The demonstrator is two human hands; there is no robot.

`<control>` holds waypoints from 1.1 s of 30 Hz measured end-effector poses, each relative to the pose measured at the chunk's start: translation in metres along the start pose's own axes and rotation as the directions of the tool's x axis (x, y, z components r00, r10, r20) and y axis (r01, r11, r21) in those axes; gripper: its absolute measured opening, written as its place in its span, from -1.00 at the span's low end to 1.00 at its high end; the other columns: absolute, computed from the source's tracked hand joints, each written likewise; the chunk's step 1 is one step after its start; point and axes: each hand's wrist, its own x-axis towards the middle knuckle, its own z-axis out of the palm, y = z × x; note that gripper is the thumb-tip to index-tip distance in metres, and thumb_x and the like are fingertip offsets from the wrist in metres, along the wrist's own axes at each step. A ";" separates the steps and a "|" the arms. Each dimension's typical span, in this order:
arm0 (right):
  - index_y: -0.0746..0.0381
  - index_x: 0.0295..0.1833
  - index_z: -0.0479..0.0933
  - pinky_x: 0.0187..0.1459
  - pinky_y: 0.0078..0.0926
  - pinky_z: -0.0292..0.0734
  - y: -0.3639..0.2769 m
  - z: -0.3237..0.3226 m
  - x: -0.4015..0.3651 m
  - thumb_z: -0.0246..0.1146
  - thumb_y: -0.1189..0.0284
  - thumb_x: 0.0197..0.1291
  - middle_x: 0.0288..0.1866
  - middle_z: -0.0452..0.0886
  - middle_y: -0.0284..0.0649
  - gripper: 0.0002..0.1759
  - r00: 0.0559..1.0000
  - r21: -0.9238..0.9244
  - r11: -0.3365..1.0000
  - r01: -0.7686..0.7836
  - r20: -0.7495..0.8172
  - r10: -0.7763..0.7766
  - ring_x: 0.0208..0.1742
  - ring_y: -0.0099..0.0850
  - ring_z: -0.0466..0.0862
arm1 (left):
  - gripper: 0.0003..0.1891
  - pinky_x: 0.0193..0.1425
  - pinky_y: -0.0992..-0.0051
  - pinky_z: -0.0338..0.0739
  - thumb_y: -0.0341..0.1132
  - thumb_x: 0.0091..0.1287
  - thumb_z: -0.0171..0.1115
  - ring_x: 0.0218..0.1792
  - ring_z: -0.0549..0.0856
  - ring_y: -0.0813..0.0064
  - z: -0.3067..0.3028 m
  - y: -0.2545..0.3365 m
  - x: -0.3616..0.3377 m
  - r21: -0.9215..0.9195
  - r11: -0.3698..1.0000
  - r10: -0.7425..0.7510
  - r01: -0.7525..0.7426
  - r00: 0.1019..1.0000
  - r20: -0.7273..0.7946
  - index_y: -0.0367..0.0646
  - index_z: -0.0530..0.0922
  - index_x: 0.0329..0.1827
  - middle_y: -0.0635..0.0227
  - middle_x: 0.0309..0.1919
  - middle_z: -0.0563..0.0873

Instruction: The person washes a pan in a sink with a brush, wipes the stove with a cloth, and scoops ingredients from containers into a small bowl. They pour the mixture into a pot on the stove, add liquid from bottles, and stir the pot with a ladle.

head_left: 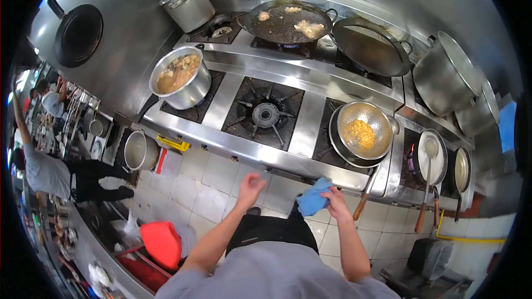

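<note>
My right hand grips a bunched blue cloth in front of the stove's front edge. My left hand is raised over the floor, its fingers loosely bent and apart, with nothing seen in them. Ahead of my right hand, a perforated metal strainer with small yellow pieces rests over a pan on a burner. That pan's wooden handle points towards me, near the cloth. Nearest to my left hand on the stove is a bare burner.
A saucepan of stew stands left; its handle overhangs the front edge. Behind are a wide pan with frying pieces and a pan of dark liquid. At right, a ladle lies across a pan. A co-worker stands left.
</note>
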 end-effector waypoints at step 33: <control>0.34 -0.01 0.38 -0.11 -0.25 0.47 0.004 -0.133 -0.006 0.14 0.45 0.03 -0.25 0.58 -0.02 -0.63 0.498 -0.819 0.574 0.024 -0.488 -0.717 -0.20 -0.18 0.59 | -0.54 -0.07 0.37 0.53 -0.25 -0.02 0.48 -0.23 0.64 0.28 -0.359 -0.127 -0.105 0.651 0.654 -0.348 0.385 0.917 -0.193 -0.40 0.55 -0.15 0.10 -0.24 0.67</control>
